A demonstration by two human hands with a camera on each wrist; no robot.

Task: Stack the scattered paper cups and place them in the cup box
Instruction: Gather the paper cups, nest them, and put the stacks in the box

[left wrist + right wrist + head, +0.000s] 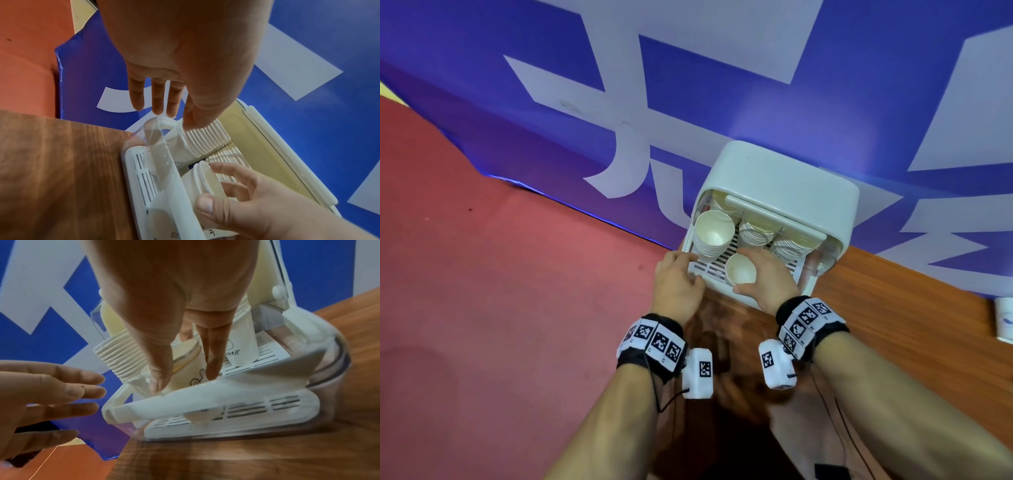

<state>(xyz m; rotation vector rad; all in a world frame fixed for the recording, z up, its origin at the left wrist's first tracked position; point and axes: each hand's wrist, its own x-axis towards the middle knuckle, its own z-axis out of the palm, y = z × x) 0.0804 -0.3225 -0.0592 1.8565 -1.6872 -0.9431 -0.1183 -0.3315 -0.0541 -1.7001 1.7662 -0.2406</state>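
Note:
The white cup box (pixel 784 171) stands open on the wooden table, against a blue banner. Inside it, a tall stack of paper cups (pixel 714 233) leans at the left, and two more stacks (pixel 756 233) lie behind. My right hand (pixel 744 274) grips a single paper cup (pixel 738 270) by its rim, thumb and fingers curled round it, just inside the box's front. In the right wrist view that hand (pixel 184 381) reaches down into the box. My left hand (pixel 681 263) is at the box's front left corner with its fingers (pixel 158 105) straight and holding nothing.
Another paper cup (pixel 1003 322) stands on the table (pixel 893 308) at the far right edge of the head view. The box's clear lid (pixel 333 353) curves round its front right. Red floor (pixel 482 274) lies to the left of the table.

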